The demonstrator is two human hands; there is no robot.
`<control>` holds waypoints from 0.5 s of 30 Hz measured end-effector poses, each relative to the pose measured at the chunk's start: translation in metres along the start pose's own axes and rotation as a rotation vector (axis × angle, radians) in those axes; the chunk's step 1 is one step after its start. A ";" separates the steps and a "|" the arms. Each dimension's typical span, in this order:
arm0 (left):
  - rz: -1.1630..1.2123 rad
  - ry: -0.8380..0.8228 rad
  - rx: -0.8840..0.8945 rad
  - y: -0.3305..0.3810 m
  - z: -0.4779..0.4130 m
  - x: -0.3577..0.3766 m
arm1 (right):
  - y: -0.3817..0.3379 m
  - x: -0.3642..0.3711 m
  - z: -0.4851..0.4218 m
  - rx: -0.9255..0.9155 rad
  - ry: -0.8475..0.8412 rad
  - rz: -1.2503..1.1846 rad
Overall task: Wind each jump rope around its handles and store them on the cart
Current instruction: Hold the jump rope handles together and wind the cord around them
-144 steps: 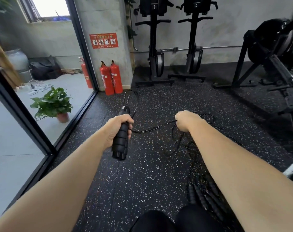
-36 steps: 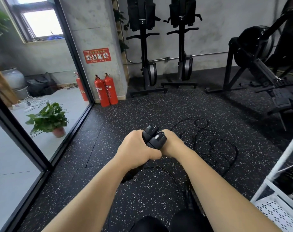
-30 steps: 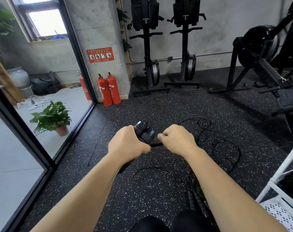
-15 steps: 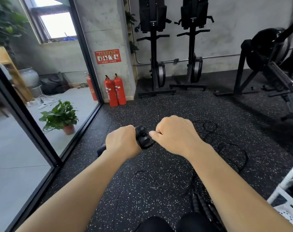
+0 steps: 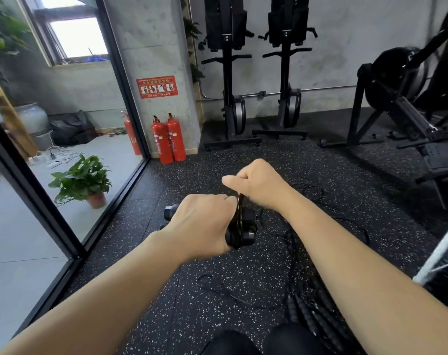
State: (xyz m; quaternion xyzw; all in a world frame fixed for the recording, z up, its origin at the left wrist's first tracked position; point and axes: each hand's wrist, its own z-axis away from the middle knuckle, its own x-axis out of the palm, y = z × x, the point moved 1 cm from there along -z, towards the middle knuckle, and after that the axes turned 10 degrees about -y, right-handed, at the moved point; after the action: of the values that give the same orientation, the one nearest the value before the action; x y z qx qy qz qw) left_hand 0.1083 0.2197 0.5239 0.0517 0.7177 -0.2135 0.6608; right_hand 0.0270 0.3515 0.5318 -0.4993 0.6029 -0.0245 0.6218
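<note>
The left grip (image 5: 202, 224) is curled tight round the two black handles (image 5: 244, 228), and the right grip (image 5: 258, 187), just above them, pinches the rope (image 5: 240, 204) that runs down onto the handles.

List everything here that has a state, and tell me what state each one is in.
left hand: grips both handles together.
right hand: pinches the cord above the handles.
handles: held side by side.
cord: pulled taut up from the handles.
other ropes: unwound, on the floor.
fire extinguishers: upright.
</note>
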 end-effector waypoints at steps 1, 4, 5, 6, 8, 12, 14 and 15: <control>0.034 0.000 -0.004 -0.001 0.001 -0.002 | 0.005 0.004 0.001 0.034 -0.035 -0.177; 0.156 0.004 -0.022 0.000 0.002 -0.005 | 0.014 0.023 0.008 0.118 -0.149 -0.640; 0.196 0.000 -0.042 0.001 0.002 -0.004 | 0.018 0.030 0.009 0.141 -0.155 -0.755; 0.241 -0.007 -0.071 0.002 0.002 -0.003 | 0.019 0.034 0.010 0.166 -0.164 -0.847; 0.362 -0.009 -0.152 0.002 0.002 -0.001 | 0.021 0.043 0.012 0.260 -0.180 -0.989; 0.551 0.011 -0.327 -0.003 -0.004 0.004 | 0.020 0.056 0.019 0.405 -0.041 -1.007; 0.652 0.012 -0.397 -0.006 -0.006 0.008 | 0.019 0.061 0.022 0.328 0.034 -0.948; 0.724 0.014 -0.431 -0.009 -0.007 0.011 | 0.019 0.064 0.022 0.293 0.066 -0.910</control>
State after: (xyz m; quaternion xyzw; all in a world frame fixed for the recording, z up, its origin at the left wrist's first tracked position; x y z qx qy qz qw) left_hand 0.0969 0.2121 0.5152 0.1628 0.6859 0.1880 0.6839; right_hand 0.0509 0.3340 0.4681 -0.6185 0.3327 -0.3946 0.5925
